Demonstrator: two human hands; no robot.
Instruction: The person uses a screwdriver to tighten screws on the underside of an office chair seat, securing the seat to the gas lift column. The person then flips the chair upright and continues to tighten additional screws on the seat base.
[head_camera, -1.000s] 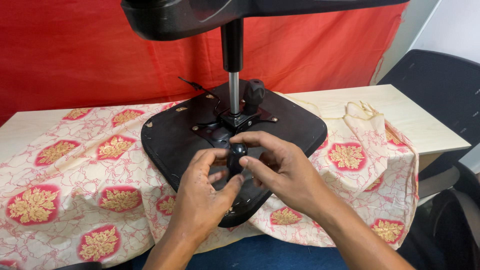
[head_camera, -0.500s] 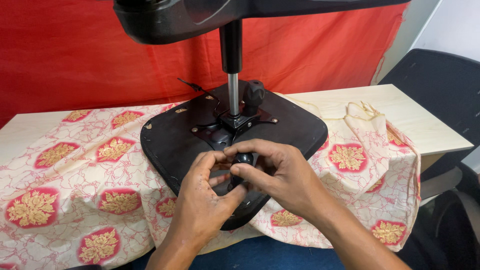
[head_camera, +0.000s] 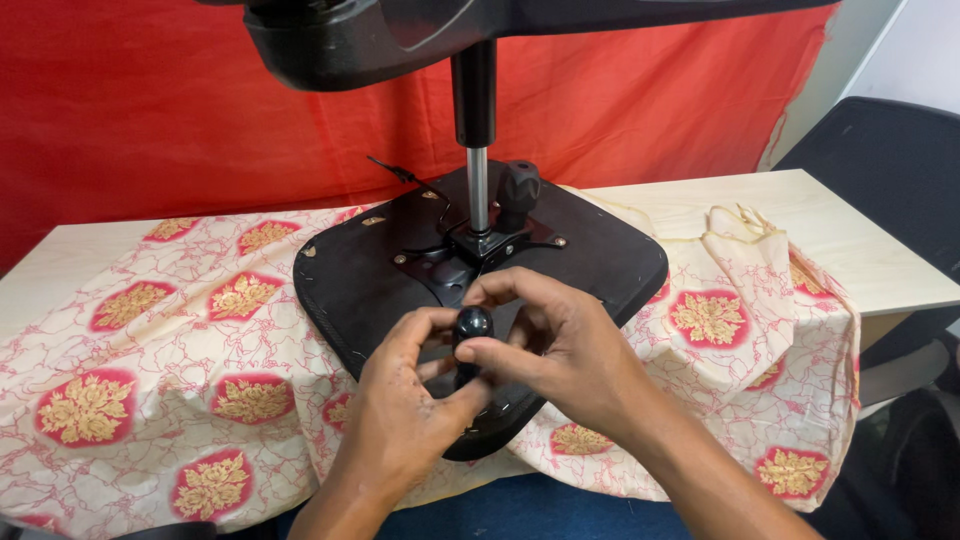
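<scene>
Behind left hand (head_camera: 400, 420), knob (head_camera: 473, 324) stem hidden

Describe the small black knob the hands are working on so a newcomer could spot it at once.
Start at the upturned black chair seat lying on the patterned cloth, with its metal column rising from the middle. At the seat's near edge, the left hand and right hand meet around a round, glossy black knob. Unlike the ribbed knob beside the column, it is smooth and gripped by fingers.
</scene>
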